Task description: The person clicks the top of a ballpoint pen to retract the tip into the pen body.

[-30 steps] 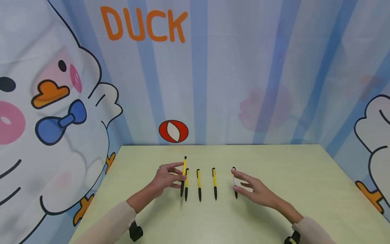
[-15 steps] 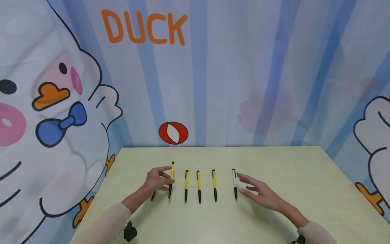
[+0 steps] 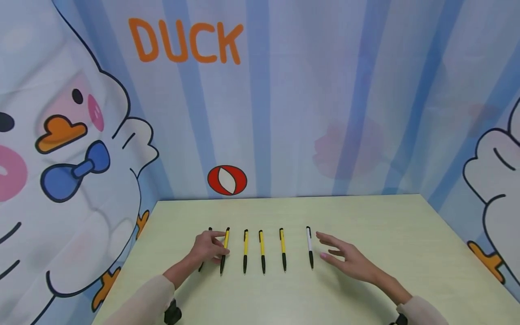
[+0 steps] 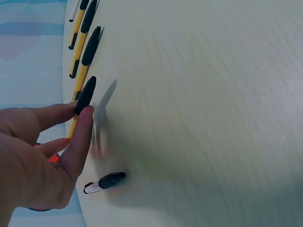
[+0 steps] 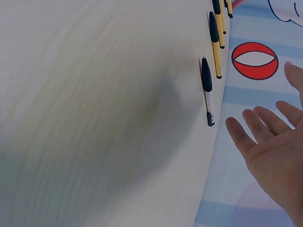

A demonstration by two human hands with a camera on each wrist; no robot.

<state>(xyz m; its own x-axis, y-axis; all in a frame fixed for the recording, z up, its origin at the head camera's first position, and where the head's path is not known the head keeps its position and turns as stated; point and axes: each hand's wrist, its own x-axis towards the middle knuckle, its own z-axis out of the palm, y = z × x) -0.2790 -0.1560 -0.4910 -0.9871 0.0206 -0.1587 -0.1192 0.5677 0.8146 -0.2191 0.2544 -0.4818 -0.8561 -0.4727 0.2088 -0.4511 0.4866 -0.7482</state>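
My left hand (image 3: pixel 208 246) pinches a yellow pen (image 3: pixel 226 238) with a black grip between thumb and fingers. In the left wrist view a shadow lies apart from the pen's black tip (image 4: pixel 86 94). Left of it, partly hidden by the hand, a white-and-black pen (image 4: pixel 98 186) lies on the table. To the right are three more yellow pens, the nearest yellow pen (image 3: pixel 245 250) parallel to the held one. Farther right lies a white pen (image 3: pixel 309 246) with a black grip. Beside that, my right hand (image 3: pixel 345 255) hovers with fingers spread, touching no pen.
The pale wooden table (image 3: pixel 365 216) meets a blue striped curtain (image 3: pixel 284 113) at its back edge. The curtain carries duck drawings and the word DUCK. A dark wrist camera (image 3: pixel 172 313) hangs under the left sleeve.
My left hand has carried the yellow pen leftward, away from the other yellow pens, and lowered it. My right hand has drawn back from the white pen, leaving it on the table.
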